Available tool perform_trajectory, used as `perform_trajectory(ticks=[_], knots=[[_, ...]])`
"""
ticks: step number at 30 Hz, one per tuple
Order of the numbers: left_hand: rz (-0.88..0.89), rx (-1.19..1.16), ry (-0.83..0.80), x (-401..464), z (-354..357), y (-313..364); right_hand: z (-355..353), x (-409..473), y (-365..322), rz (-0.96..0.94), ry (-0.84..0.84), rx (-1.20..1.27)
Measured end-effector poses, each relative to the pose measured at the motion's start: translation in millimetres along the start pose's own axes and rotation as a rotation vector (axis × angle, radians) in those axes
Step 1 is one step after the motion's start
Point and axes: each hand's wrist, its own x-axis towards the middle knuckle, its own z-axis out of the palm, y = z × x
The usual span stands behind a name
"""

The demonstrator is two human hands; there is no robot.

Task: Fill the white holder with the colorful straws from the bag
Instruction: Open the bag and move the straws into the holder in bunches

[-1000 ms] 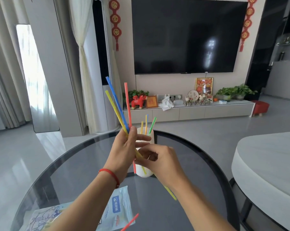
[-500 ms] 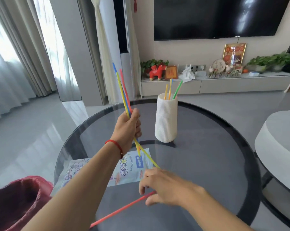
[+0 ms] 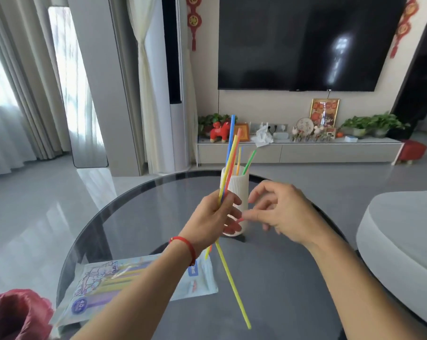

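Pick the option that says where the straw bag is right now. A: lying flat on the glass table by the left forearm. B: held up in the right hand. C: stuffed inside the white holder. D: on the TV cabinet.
A: the bag lies flat on the glass table, partly under the left forearm; the right hand holds no bag.

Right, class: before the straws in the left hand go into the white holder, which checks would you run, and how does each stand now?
1. Holder upright on the table: ok. The white holder stands on the glass table.
2. Room in the mouth: ok. Only a few straws, such as the green straw, stick out.
3. Bundle secure: ok. The left hand is closed on the bundle of straws.
4. Bundle ends even: not ok. The long yellow straw hangs far below the others.
5. Right hand free to guide: cannot tell; something red shows at its fingers.
6. Bag within reach: ok. The bag lies near the left forearm.
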Motion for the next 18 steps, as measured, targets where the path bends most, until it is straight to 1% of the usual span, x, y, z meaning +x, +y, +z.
perform_trajectory(ticks=[3,5,7,8,9,10,11,13,14,15,16,18], knots=[[0.023,0.035,-0.026,2.5,17.6,-0.2,-10.3,13.3,-5.8,-0.029,0.058,0.029],[-0.006,-0.076,-0.033,3.7,22.7,-1.9,-16.4,18.0,-9.7,-0.052,0.065,0.104],[-0.031,-0.208,-0.043,3.8,26.2,0.7,-19.8,17.9,-10.5,-0.041,0.097,0.233],[-0.032,-0.240,-0.017,6.0,27.2,2.5,-20.7,15.9,-8.3,-0.009,0.120,0.294],[-0.034,-0.269,0.031,8.8,26.5,3.6,-19.3,11.5,-5.3,0.040,0.108,0.303],[-0.044,-0.303,0.094,12.0,24.3,3.8,-14.7,4.5,-0.8,0.103,0.035,0.245],[-0.053,-0.341,0.155,15.7,20.6,3.2,-7.0,-4.0,5.8,0.176,-0.092,0.139],[-0.073,-0.423,0.258,22.2,11.3,-1.3,17.3,-22.8,22.9,0.306,-0.429,-0.080],[-0.081,-0.456,0.296,24.3,7.2,-3.7,30.1,-31.6,32.0,0.345,-0.570,-0.176],[-0.085,-0.480,0.329,25.6,3.7,-6.8,41.4,-38.7,41.0,0.365,-0.649,-0.257],[-0.086,-0.499,0.358,26.3,0.9,-9.5,50.2,-43.9,48.5,0.372,-0.667,-0.310],[-0.075,-0.536,0.408,26.6,-4.3,-14.8,60.9,-47.6,59.6,0.396,-0.601,-0.305]])
